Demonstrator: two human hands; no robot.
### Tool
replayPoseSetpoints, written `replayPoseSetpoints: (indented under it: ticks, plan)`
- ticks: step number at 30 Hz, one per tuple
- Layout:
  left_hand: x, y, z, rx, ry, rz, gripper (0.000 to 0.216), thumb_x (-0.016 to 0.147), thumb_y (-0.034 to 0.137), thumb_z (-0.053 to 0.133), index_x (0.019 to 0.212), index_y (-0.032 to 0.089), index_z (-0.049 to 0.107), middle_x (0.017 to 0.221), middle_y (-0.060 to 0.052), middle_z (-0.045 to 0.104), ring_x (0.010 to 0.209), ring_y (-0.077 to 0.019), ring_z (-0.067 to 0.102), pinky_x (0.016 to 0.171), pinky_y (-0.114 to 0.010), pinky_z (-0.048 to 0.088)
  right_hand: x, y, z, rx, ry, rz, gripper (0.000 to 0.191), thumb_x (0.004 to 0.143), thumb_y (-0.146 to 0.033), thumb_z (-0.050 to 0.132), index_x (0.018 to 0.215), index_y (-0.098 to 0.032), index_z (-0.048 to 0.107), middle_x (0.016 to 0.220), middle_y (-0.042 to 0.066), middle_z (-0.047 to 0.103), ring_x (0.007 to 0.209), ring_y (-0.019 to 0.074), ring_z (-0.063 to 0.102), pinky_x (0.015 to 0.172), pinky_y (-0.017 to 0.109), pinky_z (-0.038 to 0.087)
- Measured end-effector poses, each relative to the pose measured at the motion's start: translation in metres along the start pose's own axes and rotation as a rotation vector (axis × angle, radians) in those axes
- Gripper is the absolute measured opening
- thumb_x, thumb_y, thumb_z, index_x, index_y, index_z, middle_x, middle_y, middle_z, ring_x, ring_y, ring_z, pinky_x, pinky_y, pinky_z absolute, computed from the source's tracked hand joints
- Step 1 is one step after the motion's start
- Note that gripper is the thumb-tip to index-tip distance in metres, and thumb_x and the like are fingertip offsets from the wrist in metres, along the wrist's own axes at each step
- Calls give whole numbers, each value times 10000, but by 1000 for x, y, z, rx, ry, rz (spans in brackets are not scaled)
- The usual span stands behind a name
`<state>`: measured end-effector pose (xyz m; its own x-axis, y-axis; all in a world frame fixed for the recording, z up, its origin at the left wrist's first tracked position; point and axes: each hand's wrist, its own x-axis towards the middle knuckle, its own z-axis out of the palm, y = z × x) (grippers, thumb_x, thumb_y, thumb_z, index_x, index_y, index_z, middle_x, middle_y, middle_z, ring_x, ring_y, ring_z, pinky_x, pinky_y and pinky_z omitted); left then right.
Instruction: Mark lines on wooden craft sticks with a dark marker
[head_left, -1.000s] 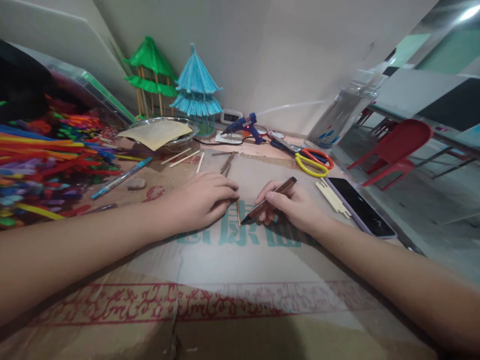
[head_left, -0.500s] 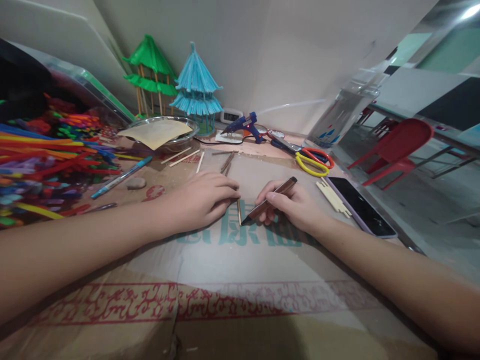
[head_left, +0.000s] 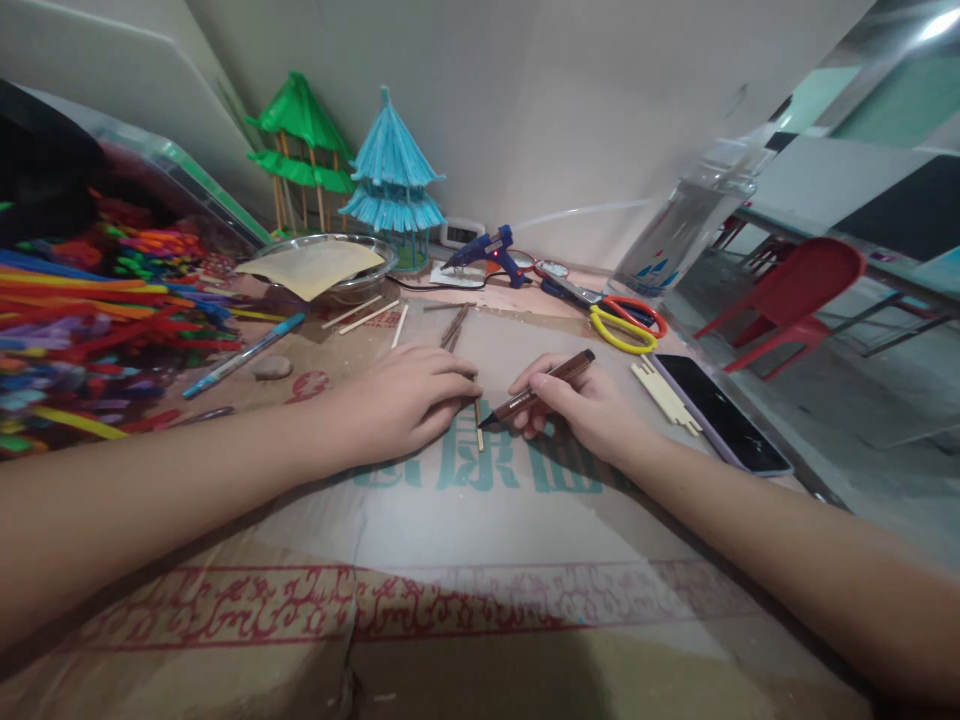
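My left hand (head_left: 409, 400) rests on the cardboard (head_left: 450, 530), its fingers closed over the far end of a thin wooden stick (head_left: 481, 438). The near end sticks out toward me, brown along its edges with a pale strip on top. In my right hand (head_left: 577, 405) is a brown marker (head_left: 536, 393), pinched like a pen. Its dark tip touches or nearly touches the stick just below my left fingertips. Several brown sticks (head_left: 454, 325) lie beyond my left hand, near some pale sticks (head_left: 369, 316). More pale sticks (head_left: 666, 398) are beside my right wrist.
Colourful pipe cleaners (head_left: 97, 340) fill the left. Behind stand a green model pavilion (head_left: 304, 130), a blue one (head_left: 391, 190), a metal bowl (head_left: 386, 262) and a glue gun (head_left: 487, 250). Scissors (head_left: 626, 325), a phone (head_left: 724, 415) and a clear bottle (head_left: 679, 230) are on the right.
The marker tip has moved up the stick, away from its near end toward my left fingers. My left hand has stayed in place.
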<state>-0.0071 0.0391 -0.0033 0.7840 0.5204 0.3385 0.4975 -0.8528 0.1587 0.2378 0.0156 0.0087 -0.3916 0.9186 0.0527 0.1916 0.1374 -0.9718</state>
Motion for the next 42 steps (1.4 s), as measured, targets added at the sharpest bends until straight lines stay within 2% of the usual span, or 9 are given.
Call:
replayPoseSetpoints:
  ticks: [6,13,21,27,35,42]
  plan:
    - [0,1,0,-7,-1,0,311,955,210,455,1162,198,687,1276,-89,657,1177,-257,596,1022,-449,446,1,0,0,8,42,5,274,918,-427,593,870,-162,648,664,30,706,532,124,643,541,244,515]
    - [0,0,0,5,1,3,312,972,225,441,1167,196,683,1290,-78,654,1183,-255,592,1024,-444,439,-3,-2,-1,19,-105,40,285,914,-423,591,847,-152,650,652,52,726,530,131,643,512,236,483]
    - [-1,0,1,0,6,5,312,969,223,440,1163,199,682,1279,-82,658,1171,-253,598,1018,-441,440,0,1,-1,14,14,-14,250,930,-393,587,877,-159,654,646,22,701,527,121,639,524,235,499]
    - [-1,0,1,2,9,7,317,972,221,436,1173,194,680,1286,-79,656,1177,-259,594,1019,-450,441,-2,1,-2,14,-75,9,243,948,-358,553,862,-151,644,649,45,720,526,119,645,489,214,460]
    - [0,0,0,4,8,3,314,967,220,442,1170,198,680,1282,-77,658,1177,-256,594,1024,-448,440,0,0,-1,-12,7,1,210,944,-328,546,870,-156,640,652,33,718,526,114,648,456,196,432]
    - [0,1,-1,5,3,-7,303,964,215,455,1164,201,683,1282,-77,659,1184,-249,594,1030,-439,437,-2,0,-2,28,-86,11,257,924,-382,583,836,-150,650,628,41,716,509,121,643,480,217,470]
